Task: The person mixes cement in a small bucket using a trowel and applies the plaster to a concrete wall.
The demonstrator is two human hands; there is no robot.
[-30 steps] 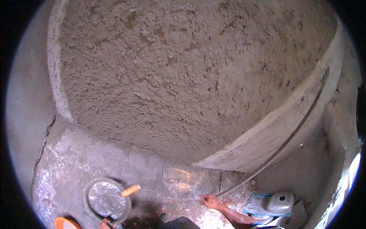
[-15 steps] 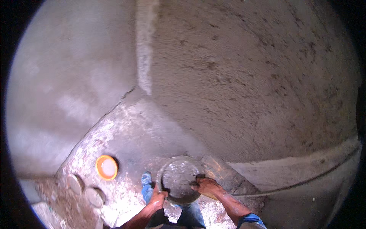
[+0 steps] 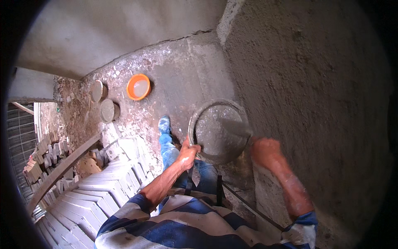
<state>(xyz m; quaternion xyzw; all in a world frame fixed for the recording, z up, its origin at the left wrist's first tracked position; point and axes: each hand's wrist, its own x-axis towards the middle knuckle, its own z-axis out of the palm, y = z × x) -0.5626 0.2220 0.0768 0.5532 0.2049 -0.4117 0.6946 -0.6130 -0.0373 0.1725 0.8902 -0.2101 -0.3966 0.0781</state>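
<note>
Wet grey mortar (image 3: pixel 215 135) fills a round pan (image 3: pixel 191 126) in front of my body. My left hand (image 3: pixel 188 153) is closed on the pan's near left rim. To the right of the pan, my right hand (image 3: pixel 266 152) is closed around the handle of a trowel (image 3: pixel 234 126). The trowel's blade is smeared by motion and reaches over the mortar at the pan's right side. The handle is mostly hidden inside my fist.
A rough plastered wall (image 3: pixel 306 91) rises close on my right. On the floor to the left stand an orange basin (image 3: pixel 139 87) and two mortar-filled containers, (image 3: pixel 109 111) the nearer one grey. Stacked pale slabs (image 3: pixel 78 207), a wooden beam (image 3: pixel 62 172) and bricks (image 3: pixel 49 153) lie lower left.
The view has swung downward and left, bringing the stacked slabs into sight. My right hand has moved from over the pan to its right, and the trowel blade now shows. My left hand stays on the rim.
</note>
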